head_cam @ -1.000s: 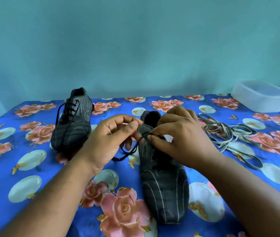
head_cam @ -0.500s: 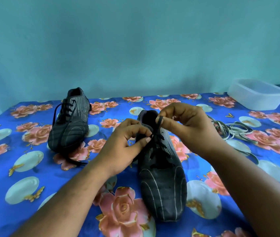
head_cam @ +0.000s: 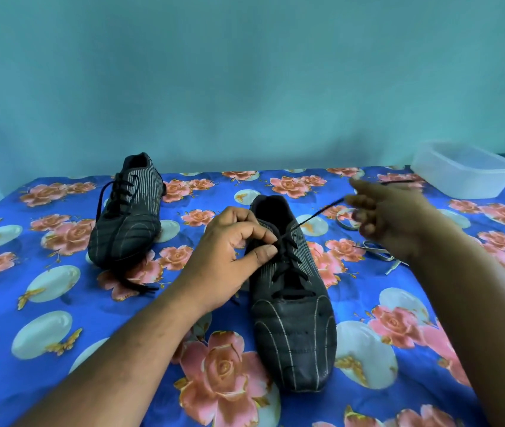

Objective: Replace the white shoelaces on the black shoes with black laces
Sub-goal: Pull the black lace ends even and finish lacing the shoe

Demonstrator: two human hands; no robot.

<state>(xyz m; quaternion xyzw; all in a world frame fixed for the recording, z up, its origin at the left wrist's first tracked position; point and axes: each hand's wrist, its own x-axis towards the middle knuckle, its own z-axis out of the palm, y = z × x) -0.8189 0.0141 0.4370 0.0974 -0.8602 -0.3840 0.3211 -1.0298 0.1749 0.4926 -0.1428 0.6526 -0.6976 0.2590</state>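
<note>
A person sits at a table covered with a blue cloth [head_cam: 60, 303] printed with pink roses. Two black shoes rest on it. The near shoe [head_cam: 291, 303] lies in the middle with its toe toward the viewer. The left hand [head_cam: 232, 251] pinches the crossing of its black lace [head_cam: 316, 215] near the top eyelets, thumb and curled fingers pressed together. The right hand [head_cam: 389, 214], blurred, is out to the right and well apart from the left, drawing one lace end taut; its fingers look curled round the strand.

The far shoe [head_cam: 128, 217] stands to the left, already threaded with a black lace whose loose end trails onto the cloth. The removed white laces [head_cam: 374, 251] lie in a heap beside the right hand. A clear plastic tub [head_cam: 466, 174] sits at the far right.

Risks, as a judgement: if the left pinch slackens, the hard sideways pull could loosen the crossing or drag the lace through unevenly, leaving one end short. The pull might also skid the shoe across the smooth cloth, or the right hand could snag the white laces.
</note>
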